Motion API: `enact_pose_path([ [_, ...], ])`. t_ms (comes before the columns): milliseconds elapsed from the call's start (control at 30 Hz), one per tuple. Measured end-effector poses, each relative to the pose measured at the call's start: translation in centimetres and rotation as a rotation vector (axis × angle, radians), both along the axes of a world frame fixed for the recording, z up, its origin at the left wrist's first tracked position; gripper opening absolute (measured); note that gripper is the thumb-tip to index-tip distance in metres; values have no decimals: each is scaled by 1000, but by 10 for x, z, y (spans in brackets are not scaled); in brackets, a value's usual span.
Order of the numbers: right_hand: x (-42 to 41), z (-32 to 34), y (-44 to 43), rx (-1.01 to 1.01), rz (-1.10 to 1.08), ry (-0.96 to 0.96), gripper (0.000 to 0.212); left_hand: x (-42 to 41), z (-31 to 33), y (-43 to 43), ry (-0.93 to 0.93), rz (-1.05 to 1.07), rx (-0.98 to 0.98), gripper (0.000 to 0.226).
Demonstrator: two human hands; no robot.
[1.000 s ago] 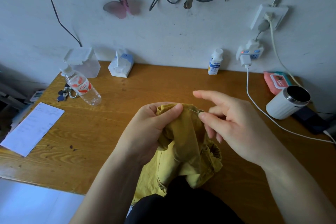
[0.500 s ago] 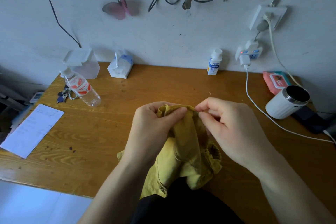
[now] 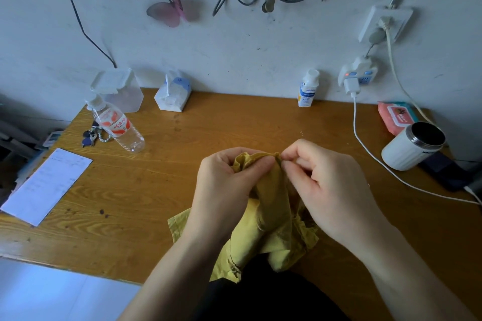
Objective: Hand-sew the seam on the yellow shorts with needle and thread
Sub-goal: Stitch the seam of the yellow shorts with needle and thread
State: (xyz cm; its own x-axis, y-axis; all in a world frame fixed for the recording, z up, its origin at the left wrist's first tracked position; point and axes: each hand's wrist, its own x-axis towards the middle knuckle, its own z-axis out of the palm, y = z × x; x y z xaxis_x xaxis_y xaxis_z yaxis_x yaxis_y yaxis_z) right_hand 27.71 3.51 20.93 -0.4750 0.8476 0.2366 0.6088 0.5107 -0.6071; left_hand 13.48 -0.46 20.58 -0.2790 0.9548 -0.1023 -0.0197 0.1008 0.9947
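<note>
We look down at two bare hands meeting over a grained wooden bench. Between them, the yellow shorts are bunched into a soft, crumpled mound that spills toward the bench's near edge. The left hand grips the cloth, its fingers curled and its thumb laid across a raised ridge of fabric at the top. That ridge runs left to right. The right hand meets its right end, where thumb and forefinger fingertips pinch closed on the fold. We cannot make out a needle or thread; either would be too fine to see here. We judge that the next stitch would travel along the ridge toward the left thumb, which makes the right hand the working one. The fabric looks thin, matte and woven, with a gathered, ruffled band at the lower right.
</note>
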Motion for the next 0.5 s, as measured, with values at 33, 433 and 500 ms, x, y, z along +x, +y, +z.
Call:
enact_pose_path([
  [33,1,0,1,-43,8,38,10,-1,1,0,-11,2,-2,7],
  [433,16,4,18,-596,177,356,15,-10,2,2,-174,-79,-110,13],
  [500,20,5,21,-697,208,405,14,-14,2,3,-266,-150,-170,19],
])
